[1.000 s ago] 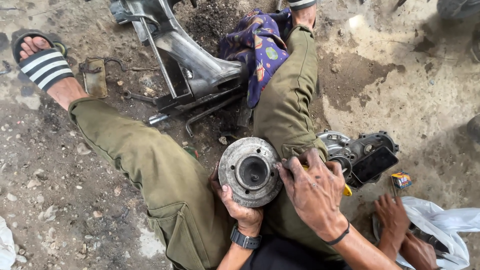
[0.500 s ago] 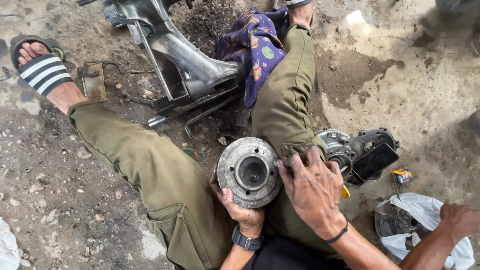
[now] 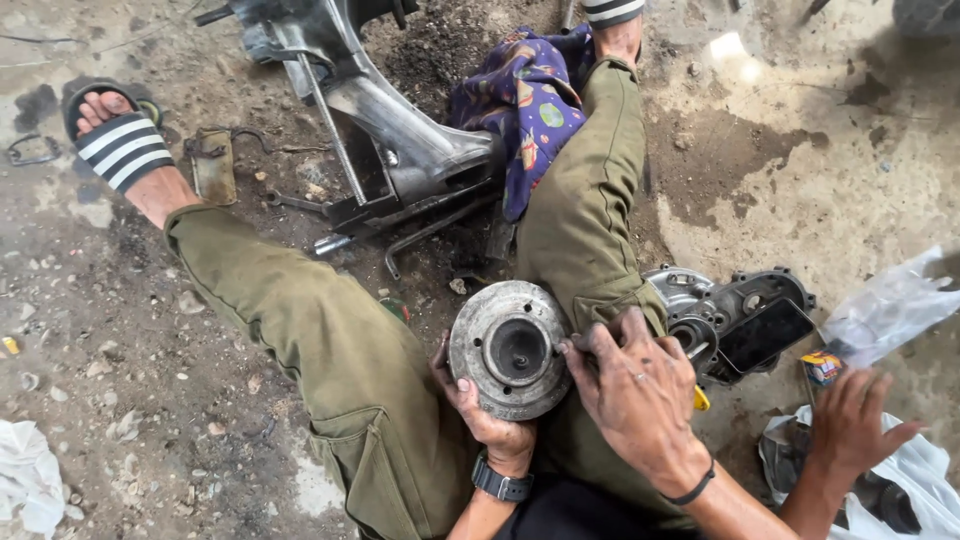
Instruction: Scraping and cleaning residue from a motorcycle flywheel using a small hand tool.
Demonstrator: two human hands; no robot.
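Sat on dirt ground with legs in olive trousers [image 3: 300, 320] spread, a round metal drum [image 3: 510, 350] between the thighs, near the lap. Cradled that drum from below with the left hand [image 3: 495, 425], thumb and fingers wrapped up over its near rim, clamped on it. Kept its flat face turned upward, so that the axis through its dark middle hole ran roughly up toward the head, tilted a little away.

Met the drum from the right with the right hand [image 3: 635, 385]. Lay palm down, fingers drawn close together, tips touching the drum's right edge just beside the raised middle hub. Possibly pinched something small and dark there; could not be told from this view. So: drum directly left of the right fingertips, touching, and directly above the left palm, both hands equally close.

Further right, just past the right thigh, lay a grey engine casing [image 3: 730, 315] on the ground. Near right, reached another person's hand [image 3: 850, 425], fingers spread, over a white plastic bag [image 3: 925, 470], well apart from the drum.

Far side, between the legs: a bent metal frame [image 3: 400, 150] and a patterned blue cloth [image 3: 530, 100] touching the right shin. Far left, a striped sandal [image 3: 120, 145] on the left foot.
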